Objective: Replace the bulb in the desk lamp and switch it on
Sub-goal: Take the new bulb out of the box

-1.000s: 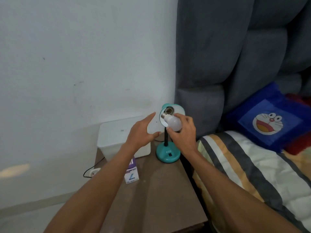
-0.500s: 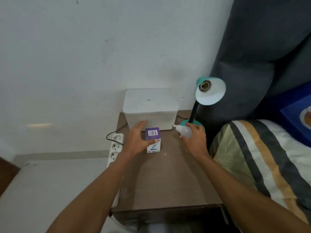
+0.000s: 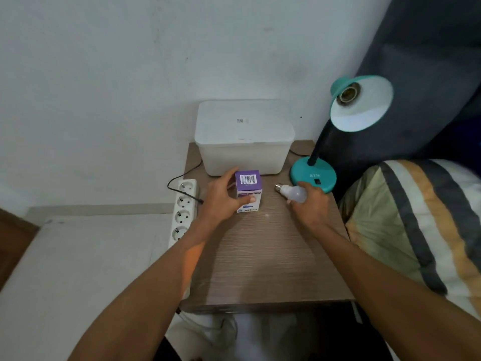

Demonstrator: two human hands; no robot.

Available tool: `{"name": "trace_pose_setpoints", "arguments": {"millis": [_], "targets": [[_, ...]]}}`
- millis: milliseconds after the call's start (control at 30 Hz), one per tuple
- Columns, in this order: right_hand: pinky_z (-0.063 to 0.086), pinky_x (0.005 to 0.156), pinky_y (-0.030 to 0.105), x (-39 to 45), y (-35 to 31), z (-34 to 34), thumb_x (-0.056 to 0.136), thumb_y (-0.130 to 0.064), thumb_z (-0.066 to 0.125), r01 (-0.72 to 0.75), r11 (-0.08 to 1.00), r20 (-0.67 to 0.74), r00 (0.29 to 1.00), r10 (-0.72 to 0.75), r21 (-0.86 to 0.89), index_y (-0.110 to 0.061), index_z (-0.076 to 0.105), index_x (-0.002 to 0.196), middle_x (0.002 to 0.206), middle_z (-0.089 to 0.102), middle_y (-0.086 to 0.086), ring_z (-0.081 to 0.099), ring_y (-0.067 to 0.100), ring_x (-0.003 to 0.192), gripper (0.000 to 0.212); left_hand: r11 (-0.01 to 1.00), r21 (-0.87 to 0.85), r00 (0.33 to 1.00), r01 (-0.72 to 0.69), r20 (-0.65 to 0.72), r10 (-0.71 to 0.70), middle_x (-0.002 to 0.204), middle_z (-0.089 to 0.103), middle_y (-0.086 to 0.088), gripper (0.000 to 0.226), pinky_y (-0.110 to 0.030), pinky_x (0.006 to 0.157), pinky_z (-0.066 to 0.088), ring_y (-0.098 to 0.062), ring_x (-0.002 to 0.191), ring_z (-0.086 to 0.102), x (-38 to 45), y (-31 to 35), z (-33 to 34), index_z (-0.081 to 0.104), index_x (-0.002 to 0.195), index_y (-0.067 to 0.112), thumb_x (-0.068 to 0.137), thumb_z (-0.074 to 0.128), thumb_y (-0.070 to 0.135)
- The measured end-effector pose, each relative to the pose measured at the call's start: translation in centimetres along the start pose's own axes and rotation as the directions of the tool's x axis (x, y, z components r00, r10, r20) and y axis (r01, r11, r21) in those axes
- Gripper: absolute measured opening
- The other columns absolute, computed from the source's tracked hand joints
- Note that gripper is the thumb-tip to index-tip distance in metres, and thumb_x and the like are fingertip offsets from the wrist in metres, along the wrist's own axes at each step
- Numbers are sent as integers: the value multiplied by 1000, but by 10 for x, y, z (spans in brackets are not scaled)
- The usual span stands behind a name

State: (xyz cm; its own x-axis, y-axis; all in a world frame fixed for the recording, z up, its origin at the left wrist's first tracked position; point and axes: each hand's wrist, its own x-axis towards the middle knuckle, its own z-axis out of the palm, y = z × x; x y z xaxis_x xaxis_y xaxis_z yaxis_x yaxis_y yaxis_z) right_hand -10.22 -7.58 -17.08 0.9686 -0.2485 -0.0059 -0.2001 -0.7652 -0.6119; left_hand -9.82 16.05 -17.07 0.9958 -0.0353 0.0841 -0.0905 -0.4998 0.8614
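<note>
The teal desk lamp point(image 3: 313, 177) stands at the back right of the wooden bedside table point(image 3: 265, 259). Its shade point(image 3: 364, 105) tilts toward me and the socket point(image 3: 348, 93) inside is bare. My right hand point(image 3: 311, 207) lies low on the table just in front of the lamp base, closed on a white bulb point(image 3: 292, 193) whose screw cap points left. My left hand point(image 3: 223, 199) is wrapped around a small purple and white bulb box point(image 3: 248, 190) that stands upright on the table.
A white lidded plastic box point(image 3: 244, 136) sits at the back of the table against the wall. A white power strip point(image 3: 183, 209) lies along the table's left edge with a black cord. A striped blanket point(image 3: 416, 230) and dark headboard are on the right.
My right hand took the bulb out of the lamp socket and brought it down to the table. My left hand left the shade and closed on the bulb box.
</note>
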Motion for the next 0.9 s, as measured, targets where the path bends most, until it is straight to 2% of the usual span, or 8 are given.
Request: {"name": "trace_pose_setpoints", "arguments": {"millis": [100, 167, 267, 400, 600, 733, 800, 900], "targets": [[39, 107, 34, 2, -10, -6, 85, -36, 76, 76, 997, -78, 994, -74, 21, -14, 55, 140, 141, 53, 10, 49, 25, 130, 63, 1000, -16, 1000, -12, -3, 12, 138, 66, -10, 101, -34, 107, 53, -18, 126, 63, -1, 0, 0, 46, 152, 9, 66, 97, 26], [41, 106, 32, 7, -28, -13, 88, -35, 74, 219, 973, -117, 971, -209, 80, -15, 59, 137, 137, 59, 6, 53, 19, 126, 54, 1000, -24, 1000, -13, -2, 12, 139, 65, -10, 102, -35, 106, 53, -19, 127, 63, 0, 0, 0, 45, 153, 9, 67, 97, 26], [54, 97, 35, 12, -60, -19, 91, -24, 72, 455, 886, 39, 887, -460, 92, -18, 66, 129, 129, 65, 4, 59, 14, 117, 39, 999, -38, 1000, -27, 1, 27, 138, 65, -11, 103, -35, 105, 55, -18, 125, 64, 0, -2, 1, 44, 153, 11, 66, 97, 27], [54, 94, 37, 13, -85, -12, 93, -21, 69, 681, 725, 292, 718, -632, -105, -14, 71, 124, 130, 66, 9, 61, 23, 116, 31, 998, -46, 999, -35, 7, 36, 138, 65, -11, 102, -30, 101, 56, -14, 119, 65, 0, -3, 1, 43, 154, 10, 67, 96, 27], [53, 89, 41, 20, -92, -19, 93, -19, 66, 816, 553, 410, 569, -713, -170, -14, 74, 118, 125, 69, 9, 64, 26, 109, 27, 996, -81, 999, -42, 27, 44, 137, 65, -12, 103, -8, 94, 49, -9, 117, 64, 0, -8, 2, 39, 156, 8, 70, 94, 21], [55, 84, 38, 30, -98, -21, 90, -27, 68, 799, 571, 489, 581, -651, -189, -23, 71, 120, 122, 71, 5, 66, 23, 104, 30, 995, -82, 998, -62, 28, 64, 136, 67, -8, 106, -8, 94, 49, -7, 116, 65, -1, -11, 3, 38, 157, 11, 68, 95, 24], [55, 79, 36, 31, -97, -21, 91, -28, 66, 806, 563, 491, 572, -657, -185, -21, 70, 120, 115, 73, 4, 68, 22, 98, 30, 994, -90, 998, -57, 27, 60, 134, 67, -5, 106, -9, 95, 50, -6, 115, 65, -1, -11, 4, 37, 157, 13, 69, 94, 24], [57, 81, 36, 29, -91, -19, 93, -33, 65, 828, 536, 456, 545, -704, -161, -16, 66, 125, 121, 71, 8, 68, 24, 101, 36, 992, -115, 998, -56, 28, 60, 134, 66, -3, 104, -17, 100, 52, -6, 117, 65, 0, -12, 5, 36, 158, 13, 71, 93, 21]]}}
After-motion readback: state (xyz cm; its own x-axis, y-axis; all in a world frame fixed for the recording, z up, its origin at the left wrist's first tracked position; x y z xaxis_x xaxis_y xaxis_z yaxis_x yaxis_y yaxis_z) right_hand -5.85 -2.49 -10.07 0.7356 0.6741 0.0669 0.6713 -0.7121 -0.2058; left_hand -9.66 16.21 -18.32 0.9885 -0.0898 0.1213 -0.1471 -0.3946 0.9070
